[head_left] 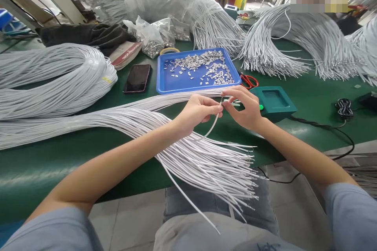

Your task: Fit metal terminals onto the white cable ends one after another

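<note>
My left hand (pixel 202 111) pinches a single white cable (pixel 214 124) close to its end, between thumb and forefinger. The cable curves down from the fingers toward a bundle of white cables (pixel 188 153) under my left forearm. My right hand (pixel 244 106) is curled at the cable's tip, thumb and forefinger closed around it. Whatever small piece may be between those fingertips is too small to make out. Just behind both hands lies a blue tray (pixel 176 83) with many small silvery metal pieces (pixel 200 60). A green device (pixel 275 102) stands beside my right hand, partly hidden by it.
Red-handled scissors (pixel 250 81) lie right of the tray, a phone (pixel 137 78) left of it. Coiled grey cables (pixel 59 74) fill the left; more bundles (pixel 273 47) stand behind. Bags of metal pieces (pixel 153 43) sit at the back. A black cord (pixel 344 108) lies right.
</note>
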`<action>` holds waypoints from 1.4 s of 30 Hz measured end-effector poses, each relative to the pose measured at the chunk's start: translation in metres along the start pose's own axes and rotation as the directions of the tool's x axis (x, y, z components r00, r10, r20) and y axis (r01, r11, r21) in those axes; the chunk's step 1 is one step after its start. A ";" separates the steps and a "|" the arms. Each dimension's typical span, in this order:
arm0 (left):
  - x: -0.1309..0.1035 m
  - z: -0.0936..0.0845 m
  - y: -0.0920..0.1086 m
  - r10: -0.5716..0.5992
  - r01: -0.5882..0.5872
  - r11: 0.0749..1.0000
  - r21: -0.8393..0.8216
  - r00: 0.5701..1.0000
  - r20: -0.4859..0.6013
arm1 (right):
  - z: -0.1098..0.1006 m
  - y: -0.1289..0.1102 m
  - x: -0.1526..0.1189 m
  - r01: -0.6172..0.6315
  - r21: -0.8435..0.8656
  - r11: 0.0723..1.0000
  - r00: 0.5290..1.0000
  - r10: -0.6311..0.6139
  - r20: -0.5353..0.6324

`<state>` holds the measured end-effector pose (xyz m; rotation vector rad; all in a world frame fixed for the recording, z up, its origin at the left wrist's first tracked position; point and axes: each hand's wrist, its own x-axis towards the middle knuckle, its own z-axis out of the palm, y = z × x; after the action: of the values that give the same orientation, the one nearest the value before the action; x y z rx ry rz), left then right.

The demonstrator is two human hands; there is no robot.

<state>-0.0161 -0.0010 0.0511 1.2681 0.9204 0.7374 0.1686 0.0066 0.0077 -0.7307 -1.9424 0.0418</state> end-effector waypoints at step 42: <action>0.029 -0.004 -0.050 0.079 -0.078 0.995 0.055 0.997 -0.015 | -0.042 0.005 0.019 -0.128 -0.705 0.697 0.636 0.603 0.481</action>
<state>-0.0079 0.0178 -0.0026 1.3543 0.9140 0.7901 0.2003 0.0080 0.0414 -1.8125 -2.4879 -0.0758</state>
